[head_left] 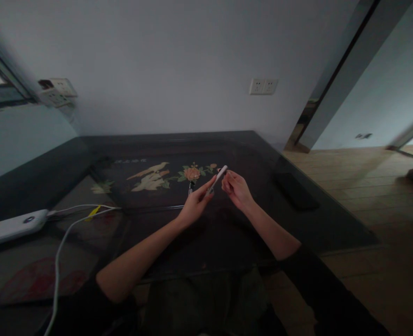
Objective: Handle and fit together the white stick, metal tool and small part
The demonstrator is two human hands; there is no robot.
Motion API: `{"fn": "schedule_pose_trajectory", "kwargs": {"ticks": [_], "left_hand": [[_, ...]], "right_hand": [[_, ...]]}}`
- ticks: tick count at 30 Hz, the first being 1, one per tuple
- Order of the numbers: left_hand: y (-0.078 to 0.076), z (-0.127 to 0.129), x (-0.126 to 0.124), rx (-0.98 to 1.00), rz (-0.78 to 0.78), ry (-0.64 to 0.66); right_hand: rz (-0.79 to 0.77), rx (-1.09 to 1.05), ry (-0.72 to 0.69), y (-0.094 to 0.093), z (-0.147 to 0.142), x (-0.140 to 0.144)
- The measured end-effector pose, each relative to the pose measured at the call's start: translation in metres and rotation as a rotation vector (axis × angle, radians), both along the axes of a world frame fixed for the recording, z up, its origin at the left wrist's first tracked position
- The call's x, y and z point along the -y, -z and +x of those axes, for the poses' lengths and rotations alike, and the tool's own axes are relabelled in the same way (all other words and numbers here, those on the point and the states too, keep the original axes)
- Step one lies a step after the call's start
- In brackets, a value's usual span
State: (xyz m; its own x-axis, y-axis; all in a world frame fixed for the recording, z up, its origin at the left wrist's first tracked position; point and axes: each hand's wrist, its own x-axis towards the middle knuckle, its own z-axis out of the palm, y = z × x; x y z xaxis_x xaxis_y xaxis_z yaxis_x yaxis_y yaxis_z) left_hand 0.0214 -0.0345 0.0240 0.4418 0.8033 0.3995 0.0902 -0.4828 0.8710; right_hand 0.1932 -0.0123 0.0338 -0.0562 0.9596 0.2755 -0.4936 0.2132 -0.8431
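My left hand (196, 201) is closed around a slim, pale, pen-like stick (221, 174), which slants up to the right above the dark tabletop. Close to the stick's upper end, my right hand (236, 187) has its fingers curled into a pinch. Whatever lies between those fingertips, if anything, is too small to make out. Just left of my left hand, a small black-and-silver item (191, 187) lies on the table or pokes out behind the hand; I cannot tell which.
The glossy dark table (206, 252) bears a bird-and-flower picture. A flat black slab (295, 191) lies on its right. At the left are a white power strip (13, 227) and a white cable (57, 266) with a yellow tag (93, 213). Wall sockets (263, 86) sit behind.
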Motion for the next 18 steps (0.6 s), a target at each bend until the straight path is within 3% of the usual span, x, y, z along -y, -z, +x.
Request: {"fn": "schedule_pose_trajectory", "kwargs": {"ticks": [9,18], "left_hand": [[-0.0016,-0.0053,-0.0067,-0.002,-0.069,-0.106],[-0.0030,0.0005,0.0018,0.000,-0.041,-0.031]], "right_hand": [[0.001,0.006,-0.041,-0.0008,0.0002,-0.0001],[0.007,0.040,0.008,0.0007,0.0016,-0.0010]]}}
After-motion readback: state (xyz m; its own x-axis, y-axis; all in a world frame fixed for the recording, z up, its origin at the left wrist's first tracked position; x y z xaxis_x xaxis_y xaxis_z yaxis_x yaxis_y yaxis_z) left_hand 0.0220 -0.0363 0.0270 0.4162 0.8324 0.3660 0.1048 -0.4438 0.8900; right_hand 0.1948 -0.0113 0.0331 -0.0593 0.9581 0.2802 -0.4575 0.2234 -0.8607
